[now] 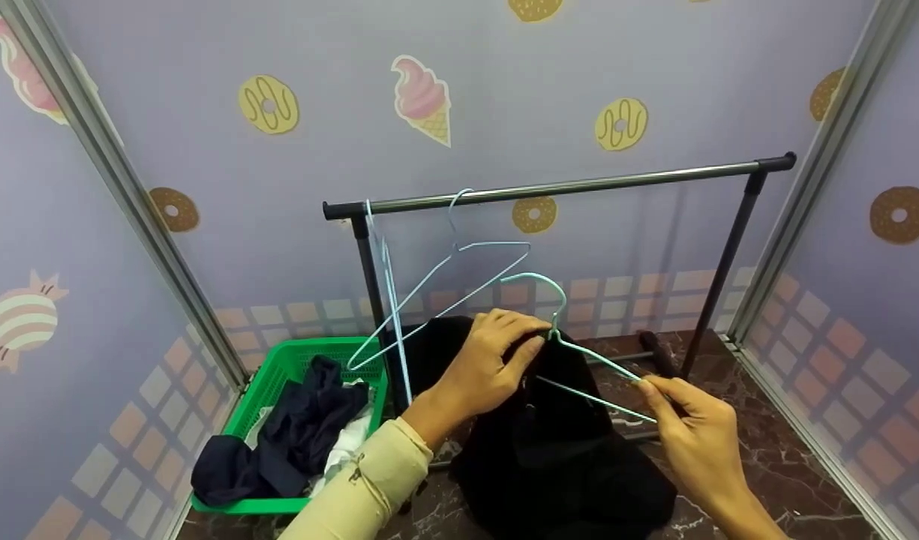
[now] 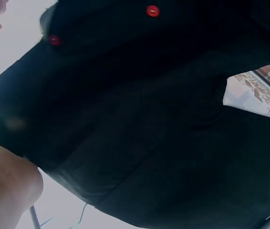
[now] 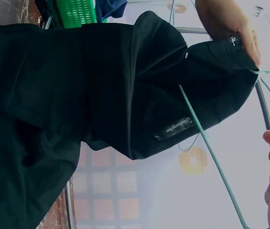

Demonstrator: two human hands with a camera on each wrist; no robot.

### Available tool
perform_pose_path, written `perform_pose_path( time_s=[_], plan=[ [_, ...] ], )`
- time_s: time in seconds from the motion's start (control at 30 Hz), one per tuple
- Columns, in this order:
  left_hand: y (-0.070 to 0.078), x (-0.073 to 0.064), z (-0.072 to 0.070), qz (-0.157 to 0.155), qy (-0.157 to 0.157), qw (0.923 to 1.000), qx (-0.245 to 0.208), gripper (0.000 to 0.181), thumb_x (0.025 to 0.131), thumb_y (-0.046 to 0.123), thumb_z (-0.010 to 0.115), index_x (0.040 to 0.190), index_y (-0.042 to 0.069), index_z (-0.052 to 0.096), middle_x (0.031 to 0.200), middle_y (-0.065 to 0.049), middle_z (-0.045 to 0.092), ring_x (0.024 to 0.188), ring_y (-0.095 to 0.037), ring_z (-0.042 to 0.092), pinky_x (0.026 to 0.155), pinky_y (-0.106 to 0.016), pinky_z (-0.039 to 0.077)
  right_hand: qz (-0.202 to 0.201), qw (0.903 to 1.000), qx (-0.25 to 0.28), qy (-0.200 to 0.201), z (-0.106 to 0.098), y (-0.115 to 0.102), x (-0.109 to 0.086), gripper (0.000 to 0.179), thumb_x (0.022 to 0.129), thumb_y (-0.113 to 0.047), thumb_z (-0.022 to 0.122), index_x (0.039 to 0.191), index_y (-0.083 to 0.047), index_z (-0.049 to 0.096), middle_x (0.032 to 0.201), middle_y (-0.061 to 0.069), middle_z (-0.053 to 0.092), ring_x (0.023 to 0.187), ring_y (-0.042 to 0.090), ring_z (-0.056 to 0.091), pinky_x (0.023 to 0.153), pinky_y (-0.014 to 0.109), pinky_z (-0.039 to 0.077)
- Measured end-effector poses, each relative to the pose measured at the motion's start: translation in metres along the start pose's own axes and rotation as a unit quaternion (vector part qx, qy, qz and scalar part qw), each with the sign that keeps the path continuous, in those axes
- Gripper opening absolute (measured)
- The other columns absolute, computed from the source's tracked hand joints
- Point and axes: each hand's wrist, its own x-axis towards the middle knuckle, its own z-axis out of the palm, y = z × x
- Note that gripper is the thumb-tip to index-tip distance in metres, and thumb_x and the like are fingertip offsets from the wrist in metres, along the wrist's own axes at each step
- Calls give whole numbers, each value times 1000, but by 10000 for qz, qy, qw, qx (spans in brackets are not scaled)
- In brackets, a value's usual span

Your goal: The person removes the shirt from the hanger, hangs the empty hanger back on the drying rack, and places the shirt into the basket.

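A light green wire hanger [image 1: 598, 360] is partly inside a black garment [image 1: 549, 465], its hook standing free above the collar. My left hand [image 1: 497, 356] grips the garment at the collar, close to the base of the hook. With thumb and fingers, my right hand [image 1: 692, 427] pinches the right shoulder of the hanger, which lies outside the cloth. In the right wrist view, a label shows inside the open neck of the garment [image 3: 111, 90], and the bottom bar of the hanger [image 3: 211, 152] enters there. Red buttons [image 2: 152, 10] run along the garment in the left wrist view.
Behind the hands stands a clothes rack with a metal rail [image 1: 579, 186]. Two pale blue wire hangers [image 1: 451, 300] hang at its left end. On the floor at left, a green basket [image 1: 279, 367] holds dark blue and white clothes [image 1: 301, 427]. Patterned walls surround the rack.
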Motion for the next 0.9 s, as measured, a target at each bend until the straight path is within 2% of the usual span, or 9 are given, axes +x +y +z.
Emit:
perform_pose_path(
  time_s=[0.17, 0.3, 0.43, 0.67, 0.8, 0.9],
  plan=[
    [-1, -2, -1, -125, -293, 9992, 221, 33, 110, 37, 58, 135, 18, 71, 132, 3, 73, 131, -21, 62, 117, -45, 40, 115, 9999, 102, -14, -3, 1, 0, 21, 95, 4, 75, 95, -15, 85, 68, -7, 62, 54, 0, 42, 50, 24, 35],
    [-1, -2, 0, -74, -372, 9982, 472, 34, 110, 40, 58, 131, 17, 71, 130, 1, 73, 129, -21, 63, 116, -44, 40, -81, 9999, 106, 19, -6, 5, 1, 22, 94, 7, 75, 94, -13, 85, 66, -8, 57, 53, -1, 40, 48, 26, 33],
    [-2, -3, 1, -52, -296, 9978, 599, 31, 111, 40, 57, 125, 16, 72, 125, 1, 73, 124, -21, 64, 113, -43, 42, -334, 9994, 125, 17, -8, 9, 3, 20, 92, 10, 75, 95, -7, 84, 67, -12, 58, 51, -2, 40, 46, 26, 32],
    [-6, -5, -2, -137, -154, 9977, 645, 28, 111, 37, 58, 117, 14, 73, 117, -2, 74, 116, -22, 67, 109, -43, 44, -465, 9987, 190, 88, -19, 17, 6, 19, 91, 14, 74, 95, -2, 83, 68, -12, 60, 51, -3, 41, 45, 25, 32],
    [-9, -9, -5, -241, -55, 9975, 667, 27, 110, 33, 60, 116, 11, 73, 115, -5, 74, 114, -25, 68, 105, -45, 49, -409, 9988, 197, 159, -25, 20, 7, 17, 90, 15, 74, 93, 1, 83, 66, -10, 59, 51, -2, 42, 46, 26, 32],
    [-13, -11, -7, -311, 42, 9976, 623, 26, 109, 30, 62, 118, 9, 73, 114, -7, 75, 111, -26, 69, 102, -44, 54, -248, 9993, 138, 251, -31, 21, 10, 16, 90, 14, 75, 92, 0, 83, 67, -13, 64, 51, -3, 45, 46, 23, 34]
  ],
)
